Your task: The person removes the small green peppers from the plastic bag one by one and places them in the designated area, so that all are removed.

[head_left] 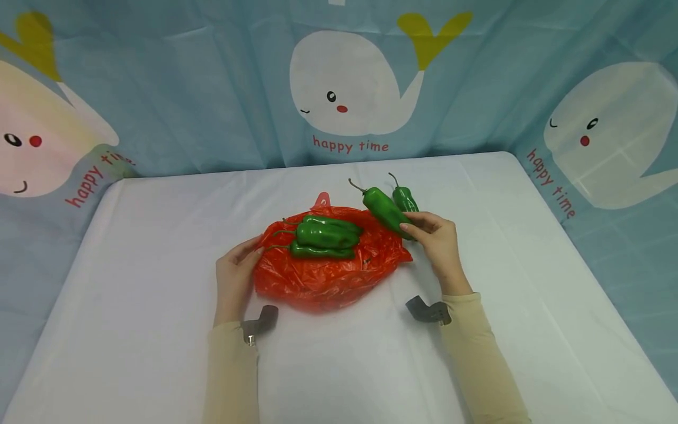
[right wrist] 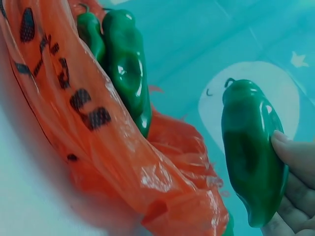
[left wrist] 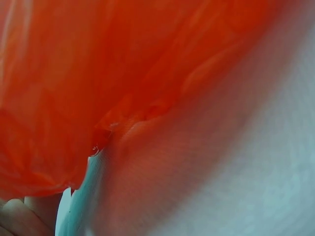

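Observation:
My right hand point(head_left: 441, 244) pinches a long green pepper point(head_left: 382, 207) by its lower end, thumb on one side and fingers on the other. Its stem points up and left, over the right part of a red plastic bag point(head_left: 312, 282). In the right wrist view this held pepper point(right wrist: 251, 147) hangs apart from the bag. Several more green peppers point(head_left: 324, 237) lie side by side in the bag's opening. At the bag's left edge, my left hand point(head_left: 235, 277) grips the plastic between thumb and fingers; the left wrist view mostly shows red plastic point(left wrist: 123, 59).
Another green pepper point(head_left: 405, 199) lies on the white-covered table point(head_left: 143, 306) behind the right hand, partly hidden by it. A blue curtain point(head_left: 212, 88) with whale prints stands behind the table. Dark wrist mounts point(head_left: 426, 310) sit below both hands.

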`<state>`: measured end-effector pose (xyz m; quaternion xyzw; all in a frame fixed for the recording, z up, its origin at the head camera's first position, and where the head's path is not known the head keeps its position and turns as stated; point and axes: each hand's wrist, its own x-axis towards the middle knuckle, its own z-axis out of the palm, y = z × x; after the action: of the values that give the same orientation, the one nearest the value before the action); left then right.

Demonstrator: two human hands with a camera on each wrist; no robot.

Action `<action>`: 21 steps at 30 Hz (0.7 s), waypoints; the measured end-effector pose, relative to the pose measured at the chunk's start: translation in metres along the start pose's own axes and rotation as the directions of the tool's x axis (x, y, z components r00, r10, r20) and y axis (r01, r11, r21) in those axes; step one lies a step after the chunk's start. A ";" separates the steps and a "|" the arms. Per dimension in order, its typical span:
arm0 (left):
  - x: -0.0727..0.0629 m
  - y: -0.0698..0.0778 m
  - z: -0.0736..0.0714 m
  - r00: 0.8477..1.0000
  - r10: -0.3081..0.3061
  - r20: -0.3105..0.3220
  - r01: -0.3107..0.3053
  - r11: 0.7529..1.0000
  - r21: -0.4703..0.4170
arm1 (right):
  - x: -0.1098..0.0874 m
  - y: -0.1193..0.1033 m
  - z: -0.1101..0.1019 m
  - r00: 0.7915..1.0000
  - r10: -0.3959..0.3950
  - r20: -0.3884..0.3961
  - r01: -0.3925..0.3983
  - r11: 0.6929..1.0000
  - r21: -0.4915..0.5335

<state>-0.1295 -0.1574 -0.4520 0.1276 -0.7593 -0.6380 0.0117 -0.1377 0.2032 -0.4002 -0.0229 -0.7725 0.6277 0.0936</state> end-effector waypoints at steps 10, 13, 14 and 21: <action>0.000 0.000 -0.001 1.000 -0.007 -0.001 0.007 1.000 -0.007 | 0.005 0.009 -0.009 0.986 0.061 -0.155 -0.052 0.997 0.064; 0.000 -0.001 -0.001 1.000 -0.012 -0.001 0.012 1.000 -0.007 | 0.008 0.013 -0.012 0.978 0.072 -0.197 -0.058 0.995 0.079; 0.000 -0.001 -0.001 1.000 -0.011 0.001 0.011 1.000 -0.008 | 0.008 0.013 -0.014 0.975 0.077 -0.209 -0.062 0.995 0.080; 0.000 -0.002 0.000 1.000 0.005 0.006 -0.005 0.999 -0.035 | 0.011 0.016 -0.019 0.961 0.111 -0.253 -0.091 0.992 0.091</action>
<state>-0.1293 -0.1580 -0.4534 0.1233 -0.7483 -0.6517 0.0133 -0.1463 0.2264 -0.4105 -0.1400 -0.7264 0.6530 0.1620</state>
